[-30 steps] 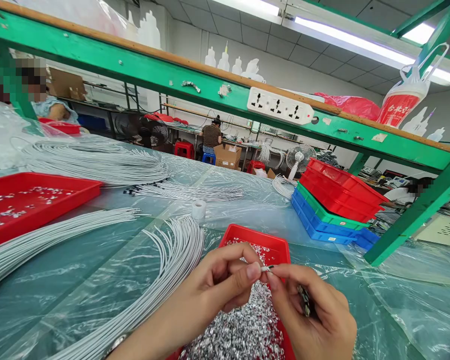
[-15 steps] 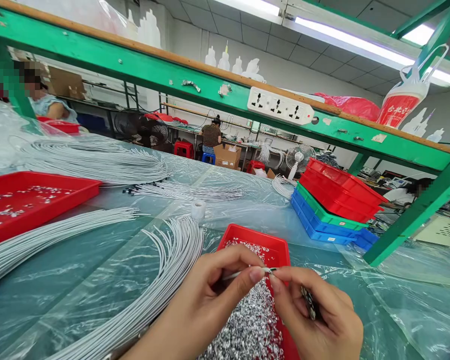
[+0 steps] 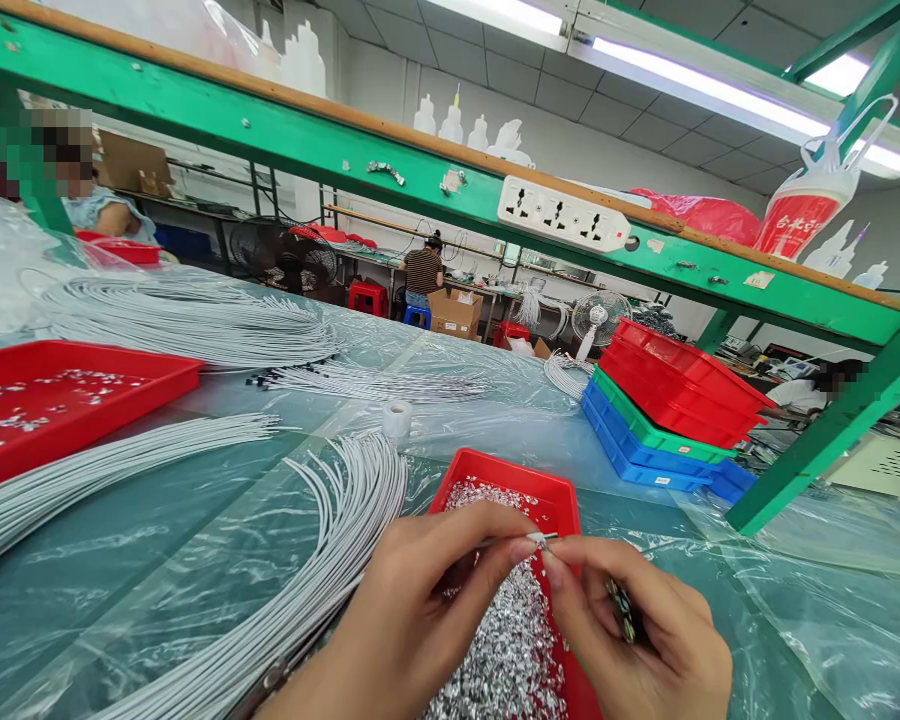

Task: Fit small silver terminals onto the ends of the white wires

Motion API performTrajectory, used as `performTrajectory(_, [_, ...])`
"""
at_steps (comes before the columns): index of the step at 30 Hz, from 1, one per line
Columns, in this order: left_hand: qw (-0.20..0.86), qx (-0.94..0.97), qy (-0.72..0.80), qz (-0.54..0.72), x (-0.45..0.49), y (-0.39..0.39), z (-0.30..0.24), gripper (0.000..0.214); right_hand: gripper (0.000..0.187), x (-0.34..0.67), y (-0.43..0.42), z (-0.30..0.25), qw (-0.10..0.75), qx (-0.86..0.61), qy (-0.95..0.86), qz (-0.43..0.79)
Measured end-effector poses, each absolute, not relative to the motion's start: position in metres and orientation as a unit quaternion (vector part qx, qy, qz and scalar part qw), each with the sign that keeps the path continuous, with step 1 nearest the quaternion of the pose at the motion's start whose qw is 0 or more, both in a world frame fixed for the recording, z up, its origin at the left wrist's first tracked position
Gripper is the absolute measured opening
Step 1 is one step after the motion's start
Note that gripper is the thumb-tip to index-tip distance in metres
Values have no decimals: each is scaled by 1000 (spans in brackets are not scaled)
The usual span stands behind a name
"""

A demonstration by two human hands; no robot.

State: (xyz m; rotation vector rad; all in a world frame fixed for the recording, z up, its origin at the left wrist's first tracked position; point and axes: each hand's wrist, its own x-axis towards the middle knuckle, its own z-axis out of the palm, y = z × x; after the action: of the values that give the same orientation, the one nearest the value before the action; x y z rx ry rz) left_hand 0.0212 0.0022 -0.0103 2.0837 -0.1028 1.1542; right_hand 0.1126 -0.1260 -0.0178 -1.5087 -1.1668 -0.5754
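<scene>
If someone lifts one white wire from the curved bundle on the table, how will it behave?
Probably floppy: the white wires lie in a loose curve on the table. Likely light, being thin. It may drag its neighbours, since they lie packed together.

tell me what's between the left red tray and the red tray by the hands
Head view: a straight bundle and a curved bundle of white cables lie on plastic sheet between left tray and near tray.

stacked red, green and blue trays (image 3: 667, 412) sit at right, below a power strip (image 3: 562, 213) on the green beam (image 3: 270, 145).
</scene>
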Motion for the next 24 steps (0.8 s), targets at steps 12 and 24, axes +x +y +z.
performTrajectory(12, [166,801,-64,572,26,0,-18,14,18,110,-128,-15,546,-641,-477,-252])
performTrajectory(24, [-7,805,-112,582,19,5,-26,29,16,110,-129,-11,585,-649,-442,-203])
